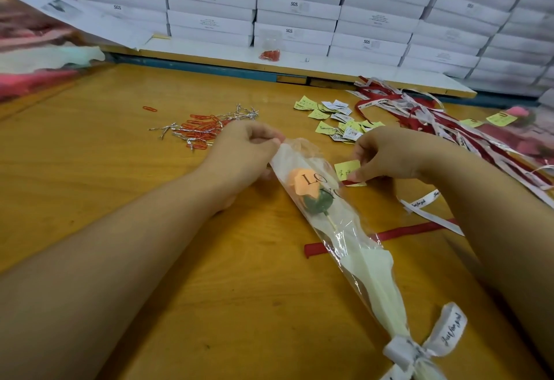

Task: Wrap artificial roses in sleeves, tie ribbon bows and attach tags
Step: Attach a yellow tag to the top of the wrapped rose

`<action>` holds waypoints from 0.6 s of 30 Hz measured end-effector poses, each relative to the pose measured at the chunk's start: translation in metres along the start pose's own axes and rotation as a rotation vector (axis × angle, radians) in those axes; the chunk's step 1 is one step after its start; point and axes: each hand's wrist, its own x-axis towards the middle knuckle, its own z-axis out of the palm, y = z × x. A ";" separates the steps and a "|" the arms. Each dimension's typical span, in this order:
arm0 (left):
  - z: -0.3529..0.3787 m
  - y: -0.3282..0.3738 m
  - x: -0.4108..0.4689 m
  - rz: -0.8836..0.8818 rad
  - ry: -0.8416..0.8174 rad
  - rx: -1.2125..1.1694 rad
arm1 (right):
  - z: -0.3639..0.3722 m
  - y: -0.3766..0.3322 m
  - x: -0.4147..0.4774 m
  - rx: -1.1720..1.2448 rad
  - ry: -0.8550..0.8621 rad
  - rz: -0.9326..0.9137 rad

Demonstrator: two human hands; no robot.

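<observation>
Forearms [126, 230] extended forward, left hand [244, 155] and right hand [386, 155] pinch with curled fingers.

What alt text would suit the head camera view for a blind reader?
A person's left hand pinches the top of a sleeve holding an orange rose, while the right hand holds a yellow tag beside it. A white ribbon bow ties the sleeve's bottom.

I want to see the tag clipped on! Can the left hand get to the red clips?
Probably yes. The clips lie right beside the left hand with nothing between, but it pinches the sleeve top and would have to let go first.
</observation>
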 end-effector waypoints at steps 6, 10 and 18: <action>-0.001 0.002 -0.001 -0.030 -0.068 0.051 | 0.001 0.000 -0.002 0.352 0.170 0.015; 0.001 0.002 -0.002 -0.044 -0.073 0.020 | 0.003 0.000 -0.003 0.545 0.394 0.014; 0.003 0.003 -0.002 -0.032 -0.088 -0.035 | 0.005 -0.010 -0.014 0.962 0.405 -0.044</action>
